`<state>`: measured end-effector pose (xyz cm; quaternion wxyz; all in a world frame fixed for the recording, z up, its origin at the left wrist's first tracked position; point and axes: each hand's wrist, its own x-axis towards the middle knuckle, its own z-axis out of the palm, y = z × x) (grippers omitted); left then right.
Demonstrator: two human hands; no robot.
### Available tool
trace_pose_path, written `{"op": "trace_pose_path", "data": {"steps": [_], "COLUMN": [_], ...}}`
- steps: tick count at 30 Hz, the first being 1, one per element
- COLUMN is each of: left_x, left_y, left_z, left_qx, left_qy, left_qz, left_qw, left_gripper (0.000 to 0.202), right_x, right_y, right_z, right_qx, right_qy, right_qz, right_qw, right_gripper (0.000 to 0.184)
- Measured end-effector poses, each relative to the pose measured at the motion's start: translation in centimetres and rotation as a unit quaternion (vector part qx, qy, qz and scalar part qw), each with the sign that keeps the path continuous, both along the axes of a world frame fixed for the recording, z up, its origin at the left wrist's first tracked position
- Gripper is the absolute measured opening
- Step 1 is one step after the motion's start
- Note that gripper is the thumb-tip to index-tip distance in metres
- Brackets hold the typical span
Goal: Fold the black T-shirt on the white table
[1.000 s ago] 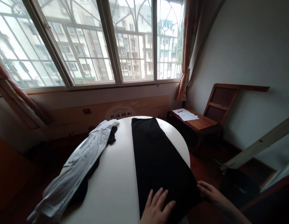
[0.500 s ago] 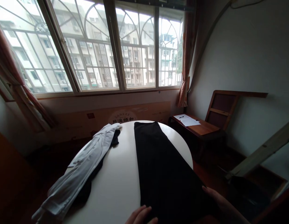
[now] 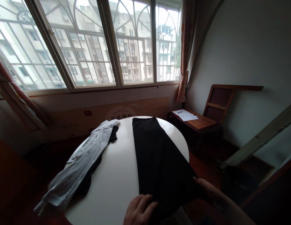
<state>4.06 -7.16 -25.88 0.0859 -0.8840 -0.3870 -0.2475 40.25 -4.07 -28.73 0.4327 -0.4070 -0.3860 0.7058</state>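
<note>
A long black garment [image 3: 157, 156] lies flat along the right half of a round white table [image 3: 117, 181], reaching from the far rim to the near edge. My left hand [image 3: 139, 209] sits at the garment's near left corner with its fingers curled onto the cloth. My right hand [image 3: 206, 190] is at the near right corner, its fingertips closed on the cloth's edge where it overhangs the table.
A white shirt [image 3: 82, 162] lies over a dark garment [image 3: 112, 136] on the table's left side. A low wooden bench with papers [image 3: 186, 116] stands at the right below a leaning wooden frame [image 3: 218, 103]. A slanted plank [image 3: 260, 137] crosses the right. Barred windows fill the back.
The view dipped and came back. My left hand went from lying flat on the cloth to curling at its near corner. My right hand stayed at the right edge.
</note>
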Motion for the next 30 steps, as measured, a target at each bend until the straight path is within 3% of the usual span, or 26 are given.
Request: {"op": "trace_pose_path", "data": {"steps": [3,8,15,22,30], "left_x": [0.7,1.5,2.3,2.3,1.9], "left_y": [-0.6,-1.3,-1.3,-1.5,-1.5], "left_z": [1.2,3.0,3.7,5.1,7.1], "left_qx": [-0.006,-0.021,-0.043,-0.061,0.043], "left_qy": [-0.002,-0.009,-0.056,-0.131,-0.065], "left_qz": [0.007,0.013,0.012,-0.016,-0.078], "left_qw": [1.0,1.0,0.997,0.989,0.994], "left_gripper": [0.048,0.04,0.019,0.02,0.023], "right_x": [-0.7,-0.4,0.4,0.2,0.4], "right_y": [1.1,1.1,0.8,0.9,0.8], "right_z": [-0.5,0.4,3.4,4.6,3.8], "right_qx": [-0.031,-0.025,-0.027,-0.007,-0.008], "right_qy": [0.035,0.005,-0.083,-0.117,-0.107], "right_qz": [0.065,-0.002,-0.084,-0.067,-0.072], "right_qw": [0.997,1.0,0.993,0.991,0.992], "right_gripper": [0.071,0.064,0.052,0.066,0.054]}}
